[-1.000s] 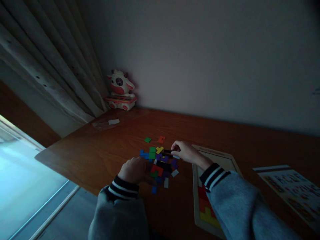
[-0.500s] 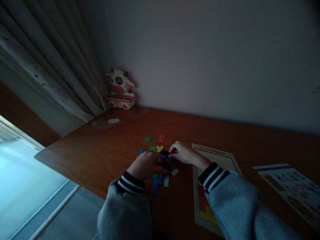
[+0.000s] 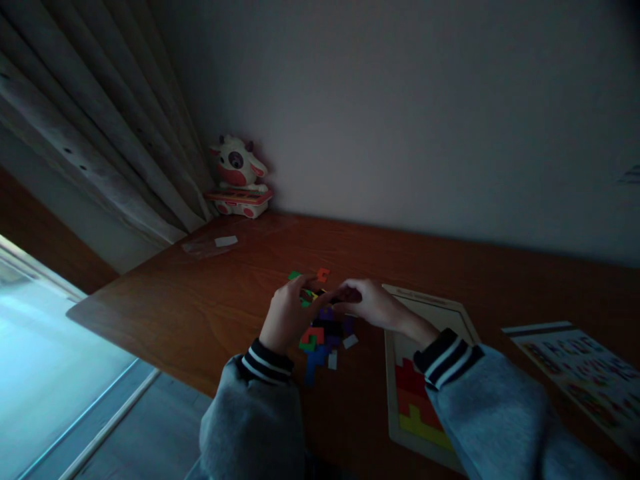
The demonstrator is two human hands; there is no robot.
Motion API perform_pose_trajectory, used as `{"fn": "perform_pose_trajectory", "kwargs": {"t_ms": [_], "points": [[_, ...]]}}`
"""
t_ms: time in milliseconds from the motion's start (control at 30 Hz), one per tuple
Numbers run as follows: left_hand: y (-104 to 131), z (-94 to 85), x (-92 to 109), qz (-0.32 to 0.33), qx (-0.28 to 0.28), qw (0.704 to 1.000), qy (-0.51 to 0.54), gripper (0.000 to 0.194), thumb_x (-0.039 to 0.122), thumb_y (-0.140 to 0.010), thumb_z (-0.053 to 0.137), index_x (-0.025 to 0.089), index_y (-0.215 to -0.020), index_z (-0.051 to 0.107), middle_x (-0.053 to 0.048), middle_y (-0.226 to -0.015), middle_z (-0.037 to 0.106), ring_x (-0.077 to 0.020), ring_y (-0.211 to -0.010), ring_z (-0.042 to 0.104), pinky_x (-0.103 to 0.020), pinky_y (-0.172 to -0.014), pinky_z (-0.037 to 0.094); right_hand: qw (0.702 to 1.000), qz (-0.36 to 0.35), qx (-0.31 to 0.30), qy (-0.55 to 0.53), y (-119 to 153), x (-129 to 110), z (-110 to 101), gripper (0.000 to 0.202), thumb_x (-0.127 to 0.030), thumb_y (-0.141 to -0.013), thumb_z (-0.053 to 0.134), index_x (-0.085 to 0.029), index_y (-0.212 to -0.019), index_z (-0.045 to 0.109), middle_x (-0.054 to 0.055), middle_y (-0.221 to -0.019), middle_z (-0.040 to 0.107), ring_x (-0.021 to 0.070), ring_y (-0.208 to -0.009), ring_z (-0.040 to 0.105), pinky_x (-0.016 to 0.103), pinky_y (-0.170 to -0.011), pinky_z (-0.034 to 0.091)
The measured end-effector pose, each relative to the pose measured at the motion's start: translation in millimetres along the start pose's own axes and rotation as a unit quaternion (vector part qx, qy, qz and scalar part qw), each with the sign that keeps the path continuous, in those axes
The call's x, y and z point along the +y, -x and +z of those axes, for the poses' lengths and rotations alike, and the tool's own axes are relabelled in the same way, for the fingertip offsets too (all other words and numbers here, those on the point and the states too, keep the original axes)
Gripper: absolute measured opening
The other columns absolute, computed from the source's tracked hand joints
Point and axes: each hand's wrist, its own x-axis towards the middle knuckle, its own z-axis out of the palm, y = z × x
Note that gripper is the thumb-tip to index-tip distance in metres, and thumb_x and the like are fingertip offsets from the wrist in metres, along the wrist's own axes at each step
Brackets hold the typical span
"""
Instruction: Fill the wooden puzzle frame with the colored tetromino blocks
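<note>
A heap of small coloured puzzle pieces [image 3: 323, 333] lies on the brown wooden desk [image 3: 210, 300]. My left hand [image 3: 286, 315] reaches over the heap's far left side, fingers curled near a green piece [image 3: 295, 275]. My right hand [image 3: 367, 303] rests just right of it, fingertips meeting the left hand's over the pieces. Whether either hand pinches a piece is hidden in the dark. An orange piece [image 3: 323, 274] lies just beyond the hands. A pale puzzle board [image 3: 440, 310] with red, orange and yellow pieces [image 3: 415, 403] set in its near end lies to the right.
A toy cow [image 3: 238, 177] stands in the far left corner by the curtain [image 3: 100, 147]. A clear bag with a white label [image 3: 213, 245] lies on the desk near it. A printed sheet [image 3: 585, 373] lies at the right. The desk's left edge drops toward a bright floor.
My left hand moved from the heap's near side forward to its far side, close to the green piece. My right hand shifted slightly left to meet it. The view tilted a little.
</note>
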Motion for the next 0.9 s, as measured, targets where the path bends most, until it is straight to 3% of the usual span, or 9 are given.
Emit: {"fn": "perform_pose_trajectory", "kwargs": {"t_ms": [167, 400, 533, 700, 767, 900], "points": [[-1, 0.7, 2, 0.025, 0.002, 1.000, 0.013, 0.026, 0.046, -0.088, 0.066, 0.024, -0.098, 0.075, -0.002, -0.092, 0.073, -0.0165, -0.081, 0.066, -0.026, -0.074, 0.051, 0.999, -0.029, 0.025, -0.033, 14, -10, -11, 0.029, -0.037, -0.079, 0.075, -0.017, -0.098, 0.069, 0.004, -0.089, 0.073, 0.0158, -0.080, 0.066, 0.030, -0.073, 0.052], [0, 3.7, 10, 0.039, -0.007, 0.998, 0.044, 0.021, 0.042, -0.085, 0.070, 0.024, -0.093, 0.077, -0.004, -0.098, 0.069, -0.0173, -0.087, 0.065, -0.026, -0.079, 0.051, 0.999, -0.039, 0.023, 0.003, 30, -18, -30, 0.020, -0.035, -0.081, 0.072, -0.018, -0.090, 0.070, 0.002, -0.082, 0.073, 0.0149, -0.074, 0.066, 0.029, -0.070, 0.050], [1, 5.3, 12, 0.038, -0.109, 0.989, 0.089, 0.030, 0.045, -0.092, 0.060, 0.020, -0.084, 0.075, 0.000, -0.075, 0.066, -0.0127, -0.069, 0.060, -0.020, -0.061, 0.044, 0.998, -0.046, 0.034, 0.022, 36, -17, -31, 0.016, -0.033, -0.082, 0.073, -0.019, -0.090, 0.071, 0.001, -0.084, 0.073, 0.0147, -0.076, 0.066, 0.028, -0.073, 0.050], [3, 17.1, 20, 0.046, -0.177, 0.977, 0.110, 0.041, 0.050, -0.091, 0.058, 0.014, -0.075, 0.068, 0.004, -0.059, 0.052, -0.0081, -0.054, 0.044, -0.019, -0.048, 0.027, 0.996, -0.063, 0.046, 0.048, 55, -17, -47, 0.019, -0.037, -0.083, 0.071, -0.020, -0.091, 0.071, 0.002, -0.087, 0.073, 0.0156, -0.078, 0.065, 0.029, -0.073, 0.050], [4, 24.8, 27, 0.065, -0.221, 0.963, 0.141, 0.036, 0.046, -0.092, 0.058, 0.014, -0.081, 0.069, 0.004, -0.060, 0.054, -0.0078, -0.054, 0.045, -0.018, -0.048, 0.028, 0.994, -0.064, 0.050, 0.074, 67, -18, -58, 0.017, -0.037, -0.083, 0.071, -0.021, -0.091, 0.072, 0.002, -0.086, 0.073, 0.0158, -0.078, 0.065, 0.030, -0.074, 0.050], [7, 41.5, 43, 0.099, -0.284, 0.928, 0.219, 0.024, 0.036, -0.090, 0.065, 0.016, -0.102, 0.070, -0.001, -0.082, 0.070, -0.0121, -0.072, 0.063, -0.018, -0.061, 0.044, 0.992, -0.026, 0.061, 0.107, 93, -16, -75, 0.019, -0.042, -0.082, 0.072, -0.025, -0.090, 0.073, 0.001, -0.087, 0.073, 0.0166, -0.080, 0.066, 0.030, -0.076, 0.050]]}}
